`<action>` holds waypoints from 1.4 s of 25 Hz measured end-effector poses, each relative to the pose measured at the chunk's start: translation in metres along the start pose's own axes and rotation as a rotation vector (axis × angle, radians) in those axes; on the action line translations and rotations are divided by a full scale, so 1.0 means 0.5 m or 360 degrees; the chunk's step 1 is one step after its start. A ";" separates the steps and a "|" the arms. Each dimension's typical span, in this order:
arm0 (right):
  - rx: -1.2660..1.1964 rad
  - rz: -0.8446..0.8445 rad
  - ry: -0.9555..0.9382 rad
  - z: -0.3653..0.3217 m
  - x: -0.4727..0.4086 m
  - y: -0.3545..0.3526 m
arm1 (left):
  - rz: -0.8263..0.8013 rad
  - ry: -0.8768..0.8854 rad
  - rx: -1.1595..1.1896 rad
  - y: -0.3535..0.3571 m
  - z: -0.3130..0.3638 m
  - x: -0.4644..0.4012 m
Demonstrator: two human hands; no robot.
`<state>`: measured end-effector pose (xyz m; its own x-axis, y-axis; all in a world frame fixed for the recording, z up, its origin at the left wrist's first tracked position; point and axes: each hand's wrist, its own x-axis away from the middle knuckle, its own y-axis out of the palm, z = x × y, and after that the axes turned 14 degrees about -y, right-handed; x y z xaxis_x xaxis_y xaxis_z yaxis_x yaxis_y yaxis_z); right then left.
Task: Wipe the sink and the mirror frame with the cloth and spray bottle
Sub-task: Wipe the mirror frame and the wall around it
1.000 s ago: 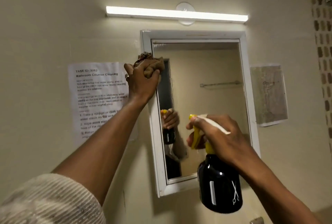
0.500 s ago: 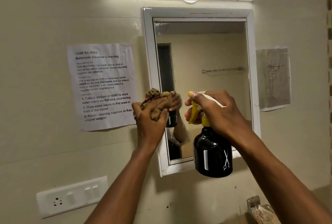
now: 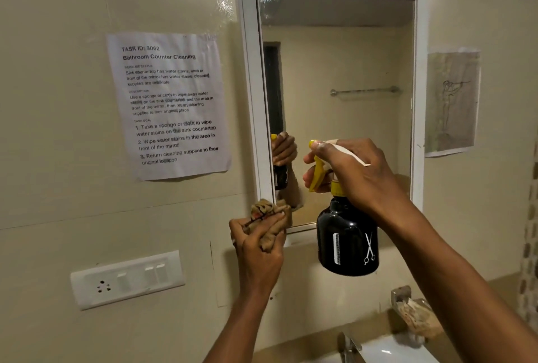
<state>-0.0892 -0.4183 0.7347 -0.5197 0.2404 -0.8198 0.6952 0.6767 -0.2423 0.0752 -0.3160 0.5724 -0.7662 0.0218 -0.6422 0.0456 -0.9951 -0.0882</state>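
- The person's left hand [image 3: 256, 249] is nearest, rising from six o'clock; its fingers are curled round a bunched brown cloth [image 3: 270, 223] and press it against the lower left corner of the white mirror frame [image 3: 247, 71].
- The right hand [image 3: 355, 176] comes in from about four o'clock and grips the neck and yellow trigger of a spray bottle [image 3: 348, 240], with fingers wrapped over the sprayer head. The bottle is black, upright, printed with a white comb and scissors, and hangs in front of the lower part of the mirror, just beside the cloth at its three o'clock.
- At five o'clock, the edge of a white sink [image 3: 387, 351] shows with a metal tap [image 3: 349, 345] above it. A wall-mounted holder [image 3: 407, 301] sits at the sink's one o'clock, with something crumpled and brownish in it; what it is cannot be told.
- At eight o'clock on the wall is a white switch plate [image 3: 128, 278] with a socket.
- At ten o'clock a printed sheet [image 3: 171, 106] headed "Bathroom Counter Cleaning" is stuck to the wall, left of the frame.
- At three o'clock a paper with a line drawing [image 3: 452, 103] hangs right of the frame.
- The mirror glass [image 3: 343, 71] reflects a towel rail and the hand on the bottle.
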 end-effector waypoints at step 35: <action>-0.0141 0.0097 -0.0156 -0.050 -0.013 -0.027 | 0.0264 0.0013 0.0250 -0.065 0.067 -0.025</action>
<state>-0.1077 -0.4115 0.7563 -0.4239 0.2169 -0.8794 0.6754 0.7226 -0.1473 0.0618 -0.2870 0.6090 -0.7513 -0.1433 -0.6442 0.0698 -0.9879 0.1384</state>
